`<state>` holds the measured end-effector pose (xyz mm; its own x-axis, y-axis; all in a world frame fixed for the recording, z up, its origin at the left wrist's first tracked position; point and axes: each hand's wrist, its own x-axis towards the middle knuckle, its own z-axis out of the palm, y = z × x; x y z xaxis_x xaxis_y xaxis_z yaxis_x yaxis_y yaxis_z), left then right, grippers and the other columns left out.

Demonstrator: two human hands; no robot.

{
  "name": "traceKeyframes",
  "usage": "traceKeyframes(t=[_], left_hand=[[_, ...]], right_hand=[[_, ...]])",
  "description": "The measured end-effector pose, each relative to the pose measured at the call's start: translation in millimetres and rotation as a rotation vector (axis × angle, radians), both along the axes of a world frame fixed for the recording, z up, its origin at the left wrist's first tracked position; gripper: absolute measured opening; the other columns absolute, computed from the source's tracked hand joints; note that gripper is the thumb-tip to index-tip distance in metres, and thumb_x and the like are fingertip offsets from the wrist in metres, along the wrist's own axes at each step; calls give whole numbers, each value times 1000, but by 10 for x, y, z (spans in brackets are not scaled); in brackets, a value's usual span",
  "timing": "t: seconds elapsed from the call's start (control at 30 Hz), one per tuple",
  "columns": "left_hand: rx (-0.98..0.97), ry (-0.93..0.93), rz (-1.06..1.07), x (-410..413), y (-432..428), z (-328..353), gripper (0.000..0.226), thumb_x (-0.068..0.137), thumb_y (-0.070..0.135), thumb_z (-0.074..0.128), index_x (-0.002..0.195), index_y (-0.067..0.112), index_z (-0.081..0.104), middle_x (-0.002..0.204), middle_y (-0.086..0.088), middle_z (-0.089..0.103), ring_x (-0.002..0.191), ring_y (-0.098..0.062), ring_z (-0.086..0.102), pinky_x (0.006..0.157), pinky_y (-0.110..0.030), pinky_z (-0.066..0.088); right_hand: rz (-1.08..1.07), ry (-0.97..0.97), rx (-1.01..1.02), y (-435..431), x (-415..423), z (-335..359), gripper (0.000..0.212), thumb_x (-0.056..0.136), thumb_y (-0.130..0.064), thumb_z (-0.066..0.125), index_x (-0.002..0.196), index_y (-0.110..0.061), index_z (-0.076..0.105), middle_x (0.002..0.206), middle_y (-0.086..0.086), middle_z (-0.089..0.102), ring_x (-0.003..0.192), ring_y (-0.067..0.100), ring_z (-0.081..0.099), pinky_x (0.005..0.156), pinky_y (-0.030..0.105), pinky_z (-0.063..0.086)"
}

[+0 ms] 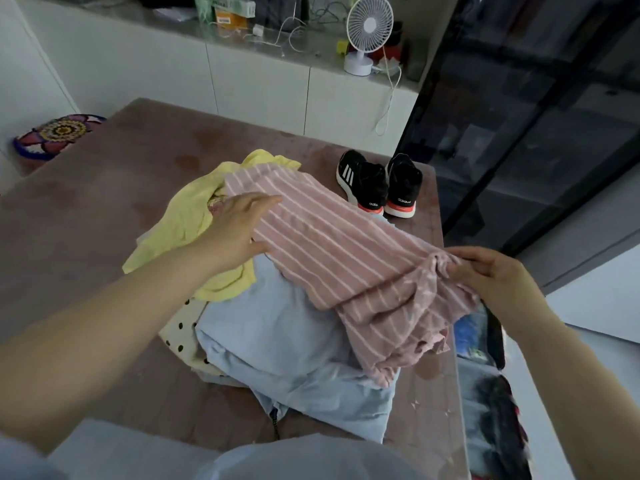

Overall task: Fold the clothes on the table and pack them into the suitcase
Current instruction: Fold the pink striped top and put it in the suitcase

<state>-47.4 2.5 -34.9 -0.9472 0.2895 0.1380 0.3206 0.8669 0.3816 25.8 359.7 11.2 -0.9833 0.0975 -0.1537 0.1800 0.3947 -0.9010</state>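
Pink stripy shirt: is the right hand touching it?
Touching. The head view shows the right hand pinching a bunched end of the pink stripy shirt.

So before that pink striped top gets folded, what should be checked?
1. Grip by right hand on pink striped top: ok, it pinches the bunched end.
2. Grip by left hand: cannot tell, thumb hidden under the cloth.
3. Top spread flat: not ok, it lies crumpled over the light blue garment.
4. Bare table to fold on: ok, at the left.
5. Room in suitcase: cannot tell, blurred.
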Motion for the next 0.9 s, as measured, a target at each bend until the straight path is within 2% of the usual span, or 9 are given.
traceKeyframes(t=[0.1, 0.27, 0.4, 0.47, 0.53, 0.6, 0.67, 0.8, 0.9], left_hand=[[-127, 3, 28, -344, 43, -84, 73, 81, 30, 68, 143, 27, 30, 149, -2, 31, 136, -27, 26, 110, -36, 16], [-282, -65, 35, -681, 209, -176, 78, 83, 33, 65, 146, 31, 20, 154, 1, 20, 141, -25, 15, 115, -40, 11], [-360, -22, 9, -812, 287, -192, 52, 82, 25, 66, 131, 26, 49, 145, 0, 36, 134, -24, 26, 108, -32, 12], [-268, 90, -20, -870, 284, -149, 29, 80, 19, 67, 109, 17, 67, 131, -4, 52, 126, -27, 37, 102, -30, 18], [-140, 102, -75, -946, 257, -55, 16, 79, 12, 69, 94, 8, 69, 120, -10, 59, 119, -30, 46, 97, -31, 28], [-23, -10, -131, -961, 273, 116, 11, 84, 8, 62, 94, 3, 64, 104, -12, 61, 101, -28, 54, 80, -27, 38], [22, -190, -127, -913, 316, 340, 11, 92, 12, 54, 99, 6, 57, 88, -5, 60, 79, -21, 52, 59, -16, 35], [-19, -529, -184, -875, 335, 857, 7, 93, 20, 53, 94, 13, 55, 57, 6, 62, 41, -1, 53, 39, -9, 35], [48, -565, -121, -1050, 439, 1046, 7, 90, 20, 57, 88, 18, 62, 70, -5, 66, 54, -11, 61, 52, -20, 51]], right_hand=[[-122, -32, 293, 176, -76, -275, 13, 83, -16, 68, 93, -25, 67, 82, -1, 71, 79, 20, 67, 74, 29, 54], [77, 4, 664, -24, -108, -603, 33, 90, -29, 57, 121, -20, 60, 127, 5, 58, 112, 28, 55, 94, 35, 41], [277, -103, 849, -304, -166, -703, 71, 81, -51, 61, 142, -26, 34, 134, 0, 51, 126, 27, 40, 109, 37, 18], [338, -151, 815, -319, -203, -744, 64, 81, -47, 62, 138, -29, 40, 125, -2, 58, 122, 25, 45, 109, 35, 15], [337, -90, 772, -228, -256, -738, 36, 82, -34, 65, 118, -30, 62, 108, -9, 66, 108, 19, 55, 100, 29, 30], [283, -105, 613, -73, -338, -653, 11, 80, -23, 70, 89, -28, 72, 83, -16, 65, 88, 15, 60, 79, 22, 40], [272, -154, 465, 75, -394, -485, 17, 77, -19, 75, 71, -34, 69, 73, -17, 65, 77, 11, 60, 71, 20, 43], [440, -334, 256, 391, -509, -127, 16, 65, -39, 79, 77, -30, 73, 76, -7, 69, 74, 8, 59, 70, 24, 46], [414, -361, 128, 523, -695, 105, 2, 81, -14, 66, 82, -13, 68, 76, 2, 67, 67, 12, 60, 63, 21, 49]])
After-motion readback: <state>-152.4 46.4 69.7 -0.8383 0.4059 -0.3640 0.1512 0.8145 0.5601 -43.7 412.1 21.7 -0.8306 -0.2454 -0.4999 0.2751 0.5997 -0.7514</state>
